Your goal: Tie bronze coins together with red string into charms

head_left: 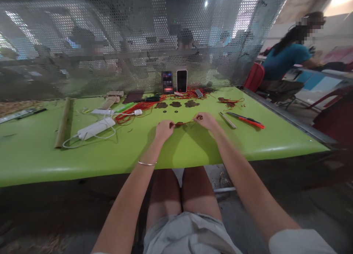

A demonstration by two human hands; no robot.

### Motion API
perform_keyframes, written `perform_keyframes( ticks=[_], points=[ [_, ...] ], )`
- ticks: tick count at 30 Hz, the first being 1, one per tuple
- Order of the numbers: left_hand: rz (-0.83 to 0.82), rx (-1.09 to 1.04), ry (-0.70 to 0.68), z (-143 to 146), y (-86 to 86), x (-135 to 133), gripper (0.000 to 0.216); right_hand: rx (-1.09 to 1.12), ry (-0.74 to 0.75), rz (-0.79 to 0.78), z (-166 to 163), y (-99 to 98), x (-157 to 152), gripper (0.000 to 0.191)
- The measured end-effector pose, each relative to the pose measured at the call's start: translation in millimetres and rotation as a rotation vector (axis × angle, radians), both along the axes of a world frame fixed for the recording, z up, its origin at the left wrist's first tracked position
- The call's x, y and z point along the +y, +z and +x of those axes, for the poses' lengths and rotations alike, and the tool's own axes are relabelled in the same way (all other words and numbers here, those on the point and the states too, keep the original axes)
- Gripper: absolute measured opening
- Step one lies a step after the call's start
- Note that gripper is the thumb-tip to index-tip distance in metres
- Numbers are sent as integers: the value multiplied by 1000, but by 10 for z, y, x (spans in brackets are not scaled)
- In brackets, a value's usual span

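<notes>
My left hand (164, 130) is closed in a pinch at the near middle of the green table (138, 151). It grips one end of a thin reddish cord (188, 122) with a small dark brown piece (179, 124) on it, just beside the fingertips. On the other side, my right hand (206, 120) pinches the cord, which stretches between both hands above the tabletop. Small details at the right fingertips are too blurred to make out. Beyond the hands lie several brown flower-shaped pieces (175, 104) and two small dark discs (176, 111).
Red cords (132, 113) lie left of centre, near a white power strip (96, 129) and a tube (63, 125). Two phones (181, 81) lean against a perforated metal screen (124, 62). A pale stick-like tool (228, 120) and an orange-and-black tool (248, 121) lie right. A person (289, 60) sits beyond.
</notes>
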State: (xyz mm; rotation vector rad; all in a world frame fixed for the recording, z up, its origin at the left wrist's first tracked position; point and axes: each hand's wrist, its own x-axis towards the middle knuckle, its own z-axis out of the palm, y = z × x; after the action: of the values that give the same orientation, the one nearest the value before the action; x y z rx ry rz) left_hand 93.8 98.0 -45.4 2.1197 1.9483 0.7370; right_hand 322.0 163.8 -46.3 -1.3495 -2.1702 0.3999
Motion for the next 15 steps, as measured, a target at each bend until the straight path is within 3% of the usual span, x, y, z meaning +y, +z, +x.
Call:
perform_keyframes(
  ticks=[6, 12, 15],
  points=[
    [-4, 25, -4, -13, 37, -28, 12, -58, -33, 2, 0, -68, 58, 23],
    [32, 51, -55, -41, 25, -56, 7, -74, 111, 33, -37, -17, -79, 27],
    [52, 61, -63, -14, 22, -62, 15, -68, 171, 40, -165, 6, -155, 30]
  ],
)
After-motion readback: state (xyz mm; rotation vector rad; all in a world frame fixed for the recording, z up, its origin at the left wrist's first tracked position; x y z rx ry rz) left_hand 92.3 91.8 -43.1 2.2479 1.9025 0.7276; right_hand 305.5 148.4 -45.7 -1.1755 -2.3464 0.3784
